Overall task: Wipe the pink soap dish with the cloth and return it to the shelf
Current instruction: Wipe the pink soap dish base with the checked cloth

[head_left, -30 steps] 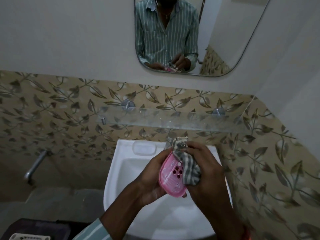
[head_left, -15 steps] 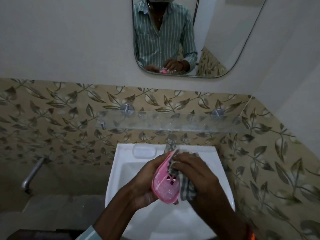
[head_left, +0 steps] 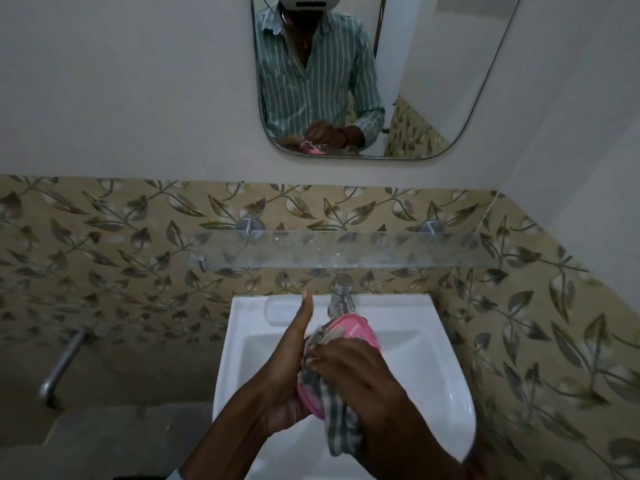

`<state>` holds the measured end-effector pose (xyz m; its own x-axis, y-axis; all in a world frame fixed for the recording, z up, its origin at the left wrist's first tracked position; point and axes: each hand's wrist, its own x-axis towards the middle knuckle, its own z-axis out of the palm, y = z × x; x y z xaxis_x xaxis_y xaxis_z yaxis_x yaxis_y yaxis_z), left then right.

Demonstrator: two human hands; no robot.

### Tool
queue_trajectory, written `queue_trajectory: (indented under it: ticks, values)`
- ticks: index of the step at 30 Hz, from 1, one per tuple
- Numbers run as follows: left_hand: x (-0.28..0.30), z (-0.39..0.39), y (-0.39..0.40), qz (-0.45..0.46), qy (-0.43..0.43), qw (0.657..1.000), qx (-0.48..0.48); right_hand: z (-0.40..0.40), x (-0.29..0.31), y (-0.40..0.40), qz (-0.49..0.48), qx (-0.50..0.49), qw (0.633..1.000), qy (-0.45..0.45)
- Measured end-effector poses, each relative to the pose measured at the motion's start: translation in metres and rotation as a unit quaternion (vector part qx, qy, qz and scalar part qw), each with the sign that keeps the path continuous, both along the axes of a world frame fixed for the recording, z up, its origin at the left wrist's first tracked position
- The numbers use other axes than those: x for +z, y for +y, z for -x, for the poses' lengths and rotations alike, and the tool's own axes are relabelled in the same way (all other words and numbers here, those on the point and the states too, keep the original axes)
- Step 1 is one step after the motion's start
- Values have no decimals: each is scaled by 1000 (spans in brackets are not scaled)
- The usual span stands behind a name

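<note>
I hold the pink soap dish [head_left: 356, 329] over the white basin, tilted, its far end near the tap. My left hand [head_left: 287, 375] cradles it from the left with the thumb pointing up. My right hand [head_left: 353, 375] presses a grey-and-white checked cloth [head_left: 341, 420] against the dish, covering its middle; a loose end of the cloth hangs down toward me. Above the basin, the glass shelf [head_left: 332, 251] on the tiled wall carries nothing.
A white washbasin [head_left: 426, 362] sits below my hands with a chrome tap [head_left: 341, 296] at its back. A mirror [head_left: 415, 81] hangs above the shelf. A metal pipe [head_left: 62, 365] juts from the wall at the left. The tiled side wall stands close on the right.
The dish has turned so its far end points toward the tap, and my right hand with the cloth has slid down over its near part. My left thumb has lifted upright.
</note>
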<state>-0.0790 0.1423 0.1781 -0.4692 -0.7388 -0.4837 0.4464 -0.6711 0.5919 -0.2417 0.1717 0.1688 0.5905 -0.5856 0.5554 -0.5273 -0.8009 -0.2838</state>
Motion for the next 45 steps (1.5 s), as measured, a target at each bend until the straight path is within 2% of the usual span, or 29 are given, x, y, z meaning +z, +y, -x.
queue_trajectory:
  ticks: [2, 4, 7, 10, 13, 18, 21, 23, 25, 27, 30, 32, 36, 39, 42, 45]
  values:
    - [-1, -3, 0, 15, -2, 1000, -11, 7, 7, -14, 26, -10, 999, 26]
    - [-1, -3, 0, 35, -30, 999, -30, 19, 14, -27, 43, -70, 996, 41]
    - [1, -4, 0, 47, -42, 997, -33, 20, 18, -26, 5, -115, 993, 33]
    - [2, -2, -2, 32, -14, 999, 6, -2, 10, -8, -28, -60, 998, -16]
    - [0, -2, -4, 19, -22, 1000, 9, -6, 12, -4, 7, -9, 1000, 13]
    - [4, -4, -7, 56, -92, 993, -36, 16, 20, -28, 26, -148, 988, 31]
    - [5, 2, -4, 61, -114, 991, -21, 3, 18, -18, -19, -194, 981, 13]
    - [5, 7, -2, 64, -123, 990, -1, -2, 20, -15, -64, -206, 976, -41]
    - [4, 7, 1, 66, -117, 991, 13, 1, 23, -12, -91, -173, 977, -79]
    - [6, 4, 0, 56, -103, 993, 26, 3, 25, -5, -80, -93, 992, -42]
    - [7, 1, -5, 49, -135, 990, 16, 3, 26, 4, -52, -9, 998, 14]
    - [8, 1, -7, 67, -149, 987, 10, 11, 31, -5, -36, -17, 999, 33]
    - [9, 1, -5, 77, -142, 987, -24, 30, 47, -29, -34, -107, 993, 47]
    - [10, 3, -4, 78, -167, 983, -9, 20, 37, -15, -62, -62, 996, 14]
    - [10, 4, -3, 78, -172, 982, 0, 17, 30, -6, -36, 0, 998, 57]
    - [9, 1, -1, 85, -177, 980, -29, 27, 38, -24, -28, -73, 996, 52]
